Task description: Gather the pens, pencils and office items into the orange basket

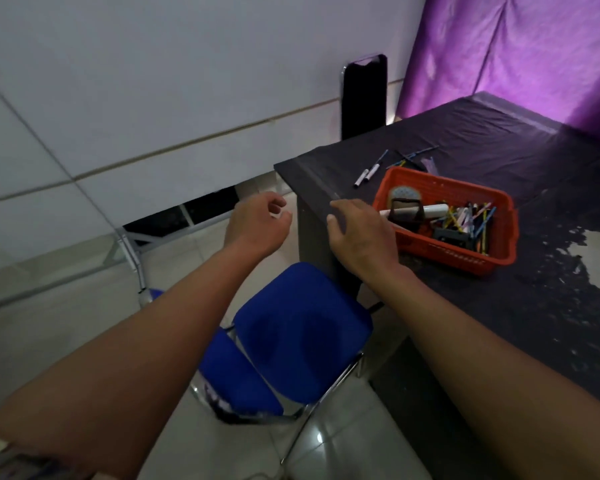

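The orange basket (499, 209) stands on the dark table (499, 306), holding several coloured pens and pencils (471, 220), a white tube and black office items. Behind it on the table lie two markers (368, 174) and a few more pens (413, 155). My right hand (357, 230) hovers at the table's left edge just left of the basket, fingers relaxed, holding nothing. My left hand (257, 223) hangs in the air off the table, fingers loosely curled and empty.
A blue chair (291, 334) stands on the tiled floor below my arms, against the table's side. A black chair back (362, 95) rises behind the table's far corner. Purple fabric (516, 53) covers the wall at the back right.
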A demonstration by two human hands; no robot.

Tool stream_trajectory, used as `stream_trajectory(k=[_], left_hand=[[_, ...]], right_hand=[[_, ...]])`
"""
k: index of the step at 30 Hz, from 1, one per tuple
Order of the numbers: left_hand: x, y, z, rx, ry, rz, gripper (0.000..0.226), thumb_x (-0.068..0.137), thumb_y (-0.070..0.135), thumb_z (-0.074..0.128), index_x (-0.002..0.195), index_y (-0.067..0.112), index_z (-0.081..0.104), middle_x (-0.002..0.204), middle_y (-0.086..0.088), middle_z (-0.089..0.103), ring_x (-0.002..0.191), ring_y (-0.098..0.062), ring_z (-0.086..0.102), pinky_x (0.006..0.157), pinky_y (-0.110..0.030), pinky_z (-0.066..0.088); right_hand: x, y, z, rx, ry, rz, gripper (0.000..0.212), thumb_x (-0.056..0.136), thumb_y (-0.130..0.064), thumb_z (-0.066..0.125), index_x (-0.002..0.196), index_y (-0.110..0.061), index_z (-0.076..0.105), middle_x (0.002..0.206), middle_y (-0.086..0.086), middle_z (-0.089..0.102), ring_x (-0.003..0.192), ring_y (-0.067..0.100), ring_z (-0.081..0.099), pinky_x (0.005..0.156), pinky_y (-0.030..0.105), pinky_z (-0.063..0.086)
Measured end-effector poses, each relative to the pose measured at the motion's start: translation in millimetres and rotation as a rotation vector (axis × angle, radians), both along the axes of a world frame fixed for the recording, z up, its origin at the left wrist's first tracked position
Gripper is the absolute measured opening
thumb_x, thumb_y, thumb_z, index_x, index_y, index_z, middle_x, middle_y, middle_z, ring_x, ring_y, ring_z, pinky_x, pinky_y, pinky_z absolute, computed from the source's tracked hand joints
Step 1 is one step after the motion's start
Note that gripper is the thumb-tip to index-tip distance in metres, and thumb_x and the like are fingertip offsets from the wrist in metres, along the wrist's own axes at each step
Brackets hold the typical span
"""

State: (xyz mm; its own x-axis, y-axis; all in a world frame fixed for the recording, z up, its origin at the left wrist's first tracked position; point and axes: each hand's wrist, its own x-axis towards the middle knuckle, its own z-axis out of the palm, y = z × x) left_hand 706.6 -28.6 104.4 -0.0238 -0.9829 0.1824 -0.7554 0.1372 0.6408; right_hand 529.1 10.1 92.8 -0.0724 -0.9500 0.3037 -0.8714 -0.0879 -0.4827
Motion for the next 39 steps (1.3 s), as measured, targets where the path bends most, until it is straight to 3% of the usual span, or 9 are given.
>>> stream_trajectory(k=[8,12,16,23,32,39], left_hand=[[84,69,32,-0.052,-0.037,0.062,0.028,0.092,0.030,0.065,0.117,0.017,0.068,0.108,0.000,0.070,0.093,-0.012,0.064,0.087,-0.030,0.054],[120,83,42,-0.063,-0.041,0.112,0.027,0.091,0.033,0.066,0.115,0.021,0.069,0.105,0.003,0.071,0.091,-0.010,0.062,0.087,-0.033,0.054],[149,83,44,-0.083,-0.058,0.112,0.028,0.092,0.032,0.066,0.117,0.019,0.068,0.109,0.001,0.071,0.088,-0.008,0.060,0.081,-0.025,0.048],[220,58,44,-0.084,-0.082,-0.002,0.032,0.093,0.029,0.065,0.123,0.017,0.066,0.117,-0.002,0.069,0.104,-0.018,0.064,0.089,-0.031,0.050],[348,3,43,-0.050,-0.132,-0.123,0.035,0.094,0.029,0.064,0.126,0.017,0.065,0.122,-0.005,0.067,0.109,-0.020,0.062,0.094,-0.036,0.050],[375,-51,32,-0.060,-0.124,-0.173,0.036,0.094,0.031,0.063,0.127,0.018,0.063,0.123,-0.005,0.065,0.111,-0.022,0.060,0.091,-0.031,0.045]], right_hand=[[70,45,26,-0.024,-0.011,0.134,0.037,0.098,-0.029,0.050,0.132,-0.017,0.058,0.132,0.003,0.060,0.118,0.021,0.056,0.099,0.043,0.045],[102,55,39,-0.038,0.004,0.154,0.037,0.098,-0.030,0.051,0.133,-0.019,0.058,0.133,0.001,0.060,0.119,0.020,0.056,0.098,0.040,0.044],[133,56,42,-0.059,0.034,0.143,0.038,0.098,-0.031,0.050,0.133,-0.020,0.059,0.131,0.001,0.061,0.116,0.021,0.057,0.095,0.038,0.043],[211,40,30,-0.021,0.036,0.046,0.037,0.099,-0.030,0.049,0.133,-0.021,0.056,0.131,0.002,0.061,0.115,0.022,0.057,0.093,0.037,0.041],[329,12,24,0.007,0.002,-0.040,0.039,0.100,-0.031,0.049,0.137,-0.020,0.052,0.133,0.002,0.058,0.116,0.019,0.056,0.094,0.032,0.040],[358,-36,32,-0.015,0.072,-0.123,0.039,0.099,-0.031,0.049,0.135,-0.018,0.054,0.130,0.004,0.061,0.115,0.021,0.057,0.094,0.035,0.042]])
